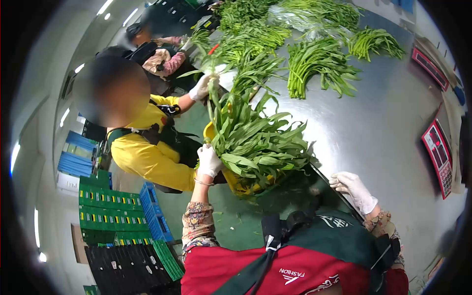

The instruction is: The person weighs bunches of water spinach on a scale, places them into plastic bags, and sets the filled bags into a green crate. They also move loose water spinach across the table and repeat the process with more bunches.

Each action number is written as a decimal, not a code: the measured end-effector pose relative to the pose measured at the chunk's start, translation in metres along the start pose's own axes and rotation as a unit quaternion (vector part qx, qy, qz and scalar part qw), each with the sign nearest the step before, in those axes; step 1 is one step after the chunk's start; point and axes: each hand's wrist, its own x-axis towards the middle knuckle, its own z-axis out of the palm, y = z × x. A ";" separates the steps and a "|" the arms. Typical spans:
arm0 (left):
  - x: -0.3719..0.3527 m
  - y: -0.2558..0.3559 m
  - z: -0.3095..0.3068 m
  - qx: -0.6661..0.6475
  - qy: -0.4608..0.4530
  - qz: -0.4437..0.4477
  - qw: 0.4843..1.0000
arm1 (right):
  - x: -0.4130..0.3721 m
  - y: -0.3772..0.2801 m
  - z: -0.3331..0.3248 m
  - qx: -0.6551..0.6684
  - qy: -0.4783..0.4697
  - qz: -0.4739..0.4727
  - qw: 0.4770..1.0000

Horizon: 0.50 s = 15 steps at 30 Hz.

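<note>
My left hand [209, 161], in a white glove, has its fingers closed on the near left edge of a large heap of leafy greens [260, 137]. The heap lies in a yellow basket [238, 184] beside the metal table; the leaves hide most of the basket and my fingertips. My right hand [353, 191], also gloved, is over the table's near edge, to the right of the heap. Its fingers are slightly bent and apart, with nothing between them.
A co-worker in yellow [142, 152] stands at the left, a gloved hand at the greens' far side. Bundles of greens [314, 69] lie on the metal table [383, 128]. Two red scales [437, 152] are at the right. Green crates [113, 204] stand at the lower left.
</note>
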 end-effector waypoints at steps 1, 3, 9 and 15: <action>-0.004 -0.006 0.001 0.011 0.030 0.020 0.999 | -0.001 0.001 0.000 0.001 0.005 -0.002 1.000; -0.009 -0.027 0.017 -0.188 0.066 -0.011 0.980 | -0.002 0.004 -0.003 0.001 0.004 0.001 1.000; -0.015 -0.052 0.030 -0.185 0.071 -0.036 0.980 | 0.009 0.010 -0.016 -0.026 0.031 0.028 0.999; -0.020 -0.027 -0.036 0.039 -0.014 -0.003 0.999 | 0.013 0.013 -0.013 -0.041 0.048 0.031 0.997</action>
